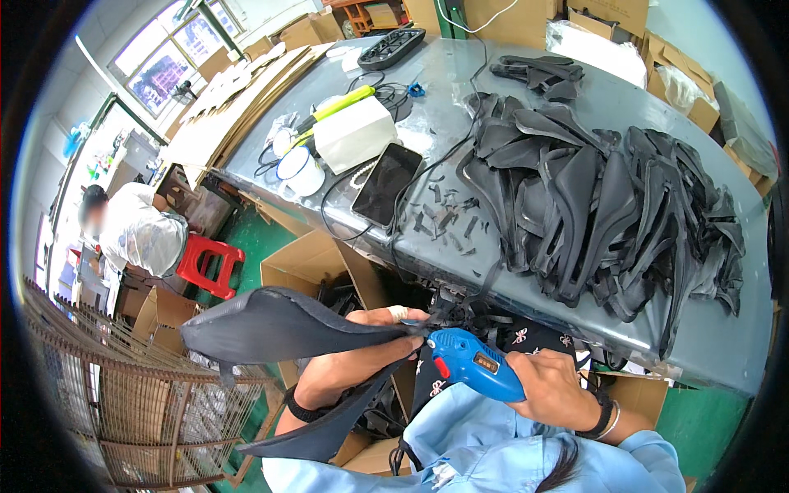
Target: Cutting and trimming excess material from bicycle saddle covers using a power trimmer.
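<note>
My left hand (388,319), with a wrapped finger, is closed on the narrow end of a black saddle-shaped cover (283,329). The cover's broad end sticks out to the left, and another dark flap (333,427) hangs below my forearm; whether it is part of the same piece I cannot tell. My right hand (552,384) grips blue electric scissors (475,364) with a red switch. The tool's front end meets the cover's narrow end beside my left fingers; the blade itself is mostly hidden.
On the grey table (707,345) lie a heap of black covers (575,197), small black scraps (444,222), a phone (386,185), a white mug (301,171) and cables. Cardboard boxes (308,263) stand below. Left are a wire cage (164,403), a red stool (210,264) and a seated person (140,230).
</note>
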Action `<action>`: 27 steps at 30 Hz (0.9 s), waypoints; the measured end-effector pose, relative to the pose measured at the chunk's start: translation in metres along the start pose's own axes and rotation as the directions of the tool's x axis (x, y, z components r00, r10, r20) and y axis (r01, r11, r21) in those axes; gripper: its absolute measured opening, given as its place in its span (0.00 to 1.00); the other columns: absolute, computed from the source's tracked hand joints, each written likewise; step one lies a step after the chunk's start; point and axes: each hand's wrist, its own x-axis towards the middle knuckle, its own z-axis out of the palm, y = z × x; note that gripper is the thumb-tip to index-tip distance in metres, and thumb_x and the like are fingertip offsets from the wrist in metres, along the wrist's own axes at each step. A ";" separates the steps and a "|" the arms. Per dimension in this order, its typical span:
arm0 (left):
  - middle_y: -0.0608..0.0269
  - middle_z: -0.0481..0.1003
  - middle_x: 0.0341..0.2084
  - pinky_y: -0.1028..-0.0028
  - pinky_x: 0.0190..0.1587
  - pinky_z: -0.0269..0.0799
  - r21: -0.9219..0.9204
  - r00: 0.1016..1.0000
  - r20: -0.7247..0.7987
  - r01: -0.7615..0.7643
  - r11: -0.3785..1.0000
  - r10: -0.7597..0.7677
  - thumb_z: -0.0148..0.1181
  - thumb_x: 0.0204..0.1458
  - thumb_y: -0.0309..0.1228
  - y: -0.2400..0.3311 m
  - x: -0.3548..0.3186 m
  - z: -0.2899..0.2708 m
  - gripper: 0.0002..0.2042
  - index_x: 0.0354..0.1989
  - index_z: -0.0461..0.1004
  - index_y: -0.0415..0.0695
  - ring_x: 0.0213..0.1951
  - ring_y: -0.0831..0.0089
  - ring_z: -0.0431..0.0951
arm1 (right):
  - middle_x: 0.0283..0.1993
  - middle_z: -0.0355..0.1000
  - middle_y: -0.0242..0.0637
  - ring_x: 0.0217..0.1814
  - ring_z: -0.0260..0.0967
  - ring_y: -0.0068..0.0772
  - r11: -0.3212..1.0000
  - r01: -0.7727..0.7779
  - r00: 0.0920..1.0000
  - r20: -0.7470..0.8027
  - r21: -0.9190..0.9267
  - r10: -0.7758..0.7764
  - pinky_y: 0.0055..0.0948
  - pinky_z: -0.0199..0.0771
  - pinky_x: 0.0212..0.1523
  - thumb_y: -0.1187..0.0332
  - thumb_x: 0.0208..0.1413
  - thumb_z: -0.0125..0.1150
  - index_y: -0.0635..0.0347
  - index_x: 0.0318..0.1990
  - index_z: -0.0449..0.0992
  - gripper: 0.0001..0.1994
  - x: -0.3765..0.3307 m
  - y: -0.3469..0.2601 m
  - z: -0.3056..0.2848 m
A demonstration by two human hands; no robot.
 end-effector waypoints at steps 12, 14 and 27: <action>0.58 0.77 0.33 0.77 0.40 0.71 0.147 0.943 -0.013 -0.326 0.934 0.331 0.58 0.45 0.19 -0.036 0.036 0.018 0.14 0.43 0.74 0.39 0.34 0.74 0.76 | 0.21 0.69 0.38 0.21 0.69 0.42 0.995 -0.025 0.998 -0.061 0.097 0.031 0.34 0.66 0.25 0.68 0.34 0.68 0.62 0.40 0.65 0.23 0.009 -0.014 -0.003; 0.60 0.76 0.36 0.77 0.42 0.70 0.031 0.925 -0.094 -0.367 0.930 0.369 0.58 0.45 0.17 -0.029 0.023 0.017 0.13 0.41 0.73 0.37 0.38 0.74 0.75 | 0.21 0.69 0.38 0.21 0.69 0.43 0.994 -0.008 0.997 -0.073 0.112 0.016 0.35 0.66 0.25 0.68 0.34 0.68 0.62 0.40 0.65 0.23 0.009 -0.014 -0.006; 0.56 0.68 0.40 0.70 0.47 0.67 -0.256 0.407 -0.820 -0.889 0.379 0.402 0.57 0.46 0.26 -0.029 0.024 0.042 0.19 0.48 0.63 0.41 0.42 0.68 0.70 | 0.21 0.70 0.41 0.22 0.70 0.46 0.992 -0.081 0.992 -0.085 0.097 0.089 0.38 0.68 0.23 0.67 0.36 0.68 0.63 0.39 0.66 0.22 0.011 -0.008 -0.003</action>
